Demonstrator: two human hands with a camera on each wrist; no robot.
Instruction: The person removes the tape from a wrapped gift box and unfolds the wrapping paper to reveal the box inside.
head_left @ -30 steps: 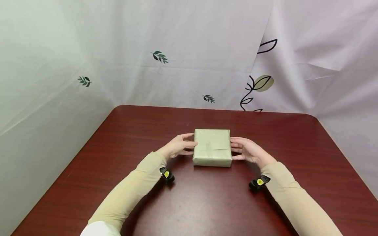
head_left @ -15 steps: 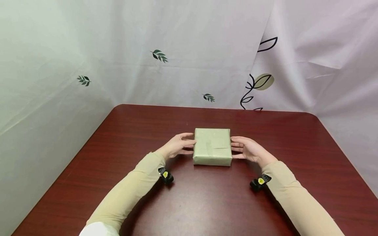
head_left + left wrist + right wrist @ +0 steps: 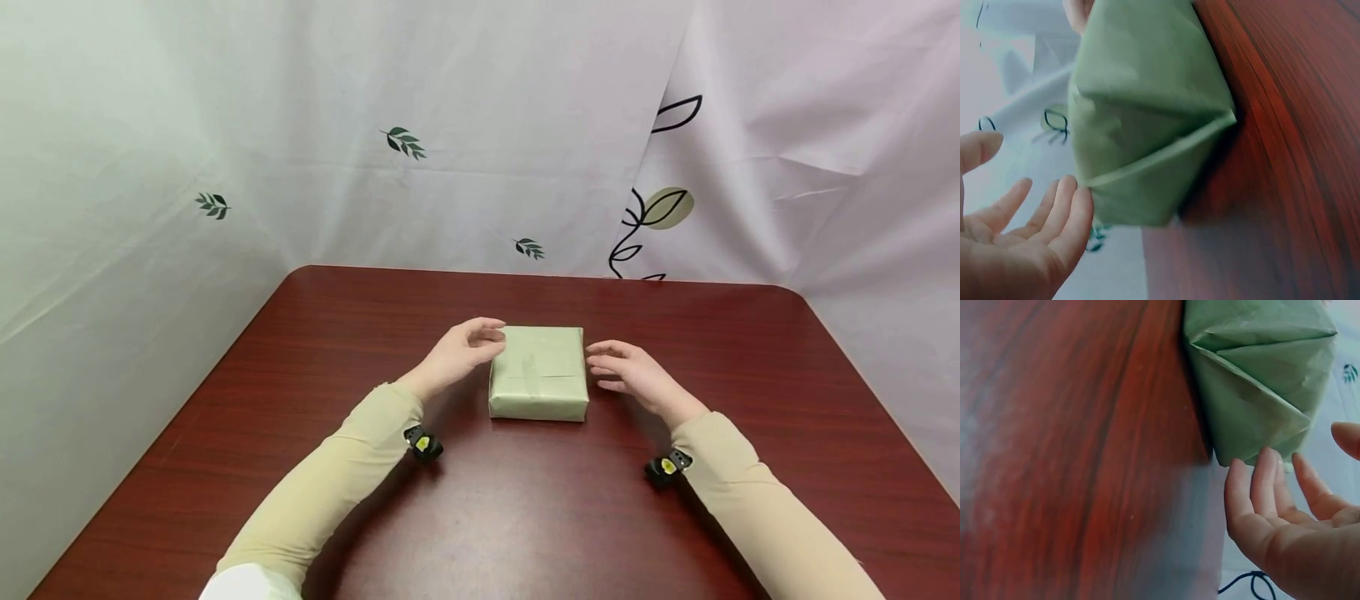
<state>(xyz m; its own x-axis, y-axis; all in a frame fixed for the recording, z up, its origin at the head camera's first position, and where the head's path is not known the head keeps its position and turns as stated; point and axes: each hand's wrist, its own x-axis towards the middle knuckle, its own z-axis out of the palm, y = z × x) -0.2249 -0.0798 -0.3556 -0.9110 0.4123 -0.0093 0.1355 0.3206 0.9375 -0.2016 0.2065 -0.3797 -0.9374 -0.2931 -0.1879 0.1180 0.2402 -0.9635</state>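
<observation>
A box wrapped in pale green paper (image 3: 542,371) lies flat on the dark red wooden table, a paper seam and tape across its top. Its folded end flaps show in the left wrist view and the right wrist view. My left hand (image 3: 461,354) hovers at the box's upper left corner, fingers loosely bent and thumb apart, holding nothing. Off the box's right side is my right hand (image 3: 633,375), fingers relaxed and slightly bent, with a small gap to the paper. In the right wrist view the fingertips (image 3: 1266,456) appear close to the box's far lower corner.
The table (image 3: 510,517) has rounded far corners. White cloth (image 3: 480,200) with printed leaves hangs behind it and along both sides. Each wrist wears a black strap with a small camera, the left one (image 3: 423,443) and the right one (image 3: 666,468).
Both hands have come away from the box's sides. The left hand has risen toward the far left corner; the right has drawn slightly outward. The box has stayed in place.
</observation>
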